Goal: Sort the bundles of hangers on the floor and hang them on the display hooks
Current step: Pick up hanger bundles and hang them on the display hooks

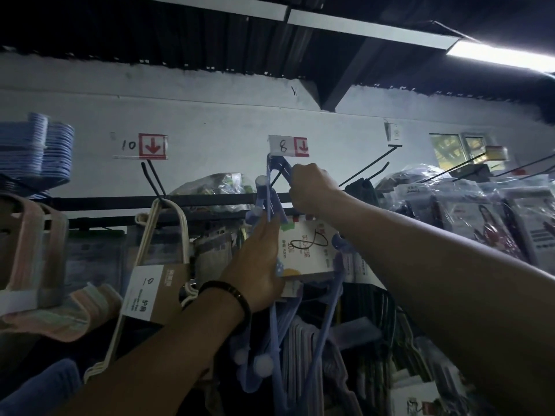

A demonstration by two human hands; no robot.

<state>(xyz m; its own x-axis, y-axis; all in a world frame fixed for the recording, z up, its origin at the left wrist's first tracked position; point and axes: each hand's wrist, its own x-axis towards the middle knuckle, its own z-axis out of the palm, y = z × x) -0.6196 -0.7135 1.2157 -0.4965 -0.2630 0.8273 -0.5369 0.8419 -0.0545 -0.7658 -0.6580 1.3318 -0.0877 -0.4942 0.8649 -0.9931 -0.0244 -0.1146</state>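
Observation:
A bundle of blue hangers (326, 298) with a white paper label hangs at the middle of the view, under the price tag marked 8 (288, 146). My right hand (312, 189) is shut on the blue hooks at the top of the bundle, right at the display hook, which it mostly hides. My left hand (258, 262), with a dark bracelet on its wrist, presses flat against the bundle's label side and supports it from the left. A bundle of cream hangers (150, 253) with a brown card hangs from the hook under the tag marked 10 (139, 145).
Stacked blue hangers (36, 145) and pink ones (33, 250) fill the left edge. Bare black display hooks (368, 168) jut out at the right above bagged goods (468, 211). A horizontal black rail (120, 202) runs along the wall, with more hangers below.

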